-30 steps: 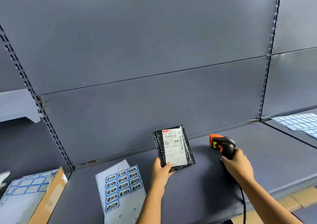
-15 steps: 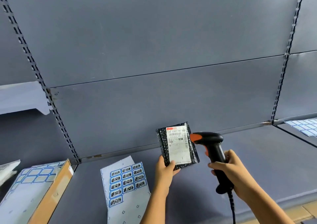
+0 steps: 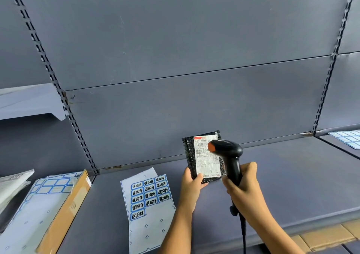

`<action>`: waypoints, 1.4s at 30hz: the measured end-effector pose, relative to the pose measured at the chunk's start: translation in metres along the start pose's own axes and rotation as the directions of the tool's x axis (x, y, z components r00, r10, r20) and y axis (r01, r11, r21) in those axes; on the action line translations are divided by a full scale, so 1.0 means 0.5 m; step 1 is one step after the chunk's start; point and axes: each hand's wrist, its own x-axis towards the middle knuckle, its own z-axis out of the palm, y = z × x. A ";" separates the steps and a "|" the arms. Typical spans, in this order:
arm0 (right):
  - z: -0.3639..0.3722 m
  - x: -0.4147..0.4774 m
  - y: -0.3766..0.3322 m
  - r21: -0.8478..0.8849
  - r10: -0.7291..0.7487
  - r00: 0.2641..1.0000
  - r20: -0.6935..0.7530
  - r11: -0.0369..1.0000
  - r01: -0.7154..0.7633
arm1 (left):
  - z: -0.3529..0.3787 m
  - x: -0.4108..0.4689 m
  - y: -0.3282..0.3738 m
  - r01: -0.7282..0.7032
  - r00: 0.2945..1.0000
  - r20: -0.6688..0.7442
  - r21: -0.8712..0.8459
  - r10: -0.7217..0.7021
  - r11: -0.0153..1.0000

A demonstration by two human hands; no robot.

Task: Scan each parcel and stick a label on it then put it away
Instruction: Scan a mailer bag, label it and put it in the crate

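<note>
Parcel position? — M

Being held up above the shelf, upright, tilting slightly, white shipping slip facing the camera. Not touching the shelf surface. — K

Which hand is carrying it? — M

Left hand is pinching the bottom left corner, thumb lying on the front, other fingers going behind (hidden by the black wrap). — K

Right hand? — M

Right hand is gripping the handle of the scanner, fingers wrapping fully round it. Scanner head is sitting in front of the slip's upper right, covering part of the printed code, orange nose pointing left. Cannot tell whether it is touching the parcel. Cable is hanging down from the handle, past the shelf edge. — K

Labels? — M

Label sheet is lying flat on the shelf, just left of the left forearm, blue-bordered stickers filling its upper part, bare backing showing below. Cardboard box is sitting in the next bay to the left, second sheet lying on top. More blue labels are lying far right. — K
</note>
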 end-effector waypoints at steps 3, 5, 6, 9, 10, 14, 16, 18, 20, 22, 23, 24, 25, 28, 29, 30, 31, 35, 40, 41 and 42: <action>0.003 -0.002 0.000 -0.021 -0.010 1.000 0.007 1.000 0.010 | 0.000 0.001 0.000 0.002 1.000 0.001 0.009 -0.002 1.000; 0.004 -0.003 -0.001 -0.031 -0.008 1.000 -0.002 0.999 0.008 | -0.001 0.002 -0.003 0.008 1.000 -0.002 0.011 -0.008 1.000; 0.004 -0.003 -0.001 -0.027 -0.004 1.000 -0.003 1.000 0.004 | -0.002 0.002 -0.003 0.009 1.000 -0.002 0.015 -0.009 1.000; 0.003 0.000 0.005 -0.001 0.007 1.000 -0.008 1.000 -0.007 | -0.003 0.002 -0.003 0.009 1.000 -0.002 0.021 -0.009 1.000; 0.001 0.003 0.008 0.014 0.019 1.000 -0.018 1.000 -0.018 | -0.003 0.001 -0.002 0.008 1.000 -0.001 0.022 -0.008 1.000; -0.030 0.053 0.053 0.152 0.180 0.976 -0.123 0.975 -0.160 | -0.002 -0.003 0.006 0.016 1.000 -0.005 0.041 -0.015 0.999; -0.058 0.091 0.088 0.209 0.286 0.946 -0.150 0.945 -0.253 | -0.001 -0.008 0.010 0.027 1.000 -0.010 0.061 -0.026 0.998; -0.087 0.123 0.125 0.167 0.350 0.926 -0.141 0.931 -0.326 | 0.002 -0.010 0.013 0.030 0.999 -0.016 0.109 -0.029 0.994; -0.109 0.140 0.146 0.116 0.401 0.908 -0.118 0.914 -0.389 | 0.003 -0.009 0.013 0.045 0.999 -0.023 0.159 -0.042 0.986; -0.121 0.149 0.155 0.110 0.436 0.898 -0.068 0.897 -0.427 | 0.002 -0.012 0.017 0.061 0.998 -0.027 0.222 -0.056 0.973; -0.124 0.154 0.159 0.087 0.427 0.902 -0.067 0.903 -0.421 | 0.001 -0.013 0.017 0.064 0.998 -0.027 0.249 -0.059 0.966; -0.125 0.158 0.158 0.003 0.408 0.909 -0.084 0.912 -0.409 | -0.001 -0.015 0.018 0.065 0.998 -0.027 0.276 -0.060 0.959; -0.126 0.161 0.156 -0.139 0.381 0.917 -0.114 0.908 -0.395 | -0.002 -0.019 0.020 0.063 0.998 -0.031 0.306 -0.056 0.950; -0.122 0.164 0.151 -0.544 0.308 0.934 -0.180 0.760 -0.356 | -0.001 -0.030 0.028 0.076 0.997 -0.031 0.333 -0.070 0.940; -0.121 0.165 0.156 -0.605 0.302 0.931 -0.202 0.709 -0.362 | -0.001 -0.034 0.030 0.093 0.996 -0.023 0.318 -0.090 0.944; -0.117 0.160 0.159 -0.634 0.311 0.918 -0.246 0.664 -0.395 | -0.001 -0.040 0.034 0.112 0.994 -0.015 0.309 -0.113 0.944; -0.116 0.159 0.165 -0.650 0.291 0.911 -0.293 0.638 -0.413 | -0.002 -0.046 0.036 0.121 0.992 -0.008 0.309 -0.125 0.943; -0.096 0.148 0.166 -0.799 -0.230 0.927 -0.295 0.592 -0.108 | -0.011 -0.066 0.036 0.119 0.992 0.004 0.279 -0.125 0.953; -0.018 0.135 0.088 -0.245 0.047 0.997 0.061 0.969 -0.030 | -0.024 -0.081 0.054 0.123 0.991 0.048 0.080 -0.127 0.989; -0.003 0.134 0.080 -0.118 0.131 0.987 0.092 0.986 -0.119 | -0.028 -0.086 0.060 0.126 0.990 0.061 0.046 -0.129 0.991; 0.008 0.134 0.078 -0.034 0.172 0.979 0.106 0.985 -0.170 | -0.033 -0.089 0.065 0.127 0.989 0.075 0.036 -0.129 0.991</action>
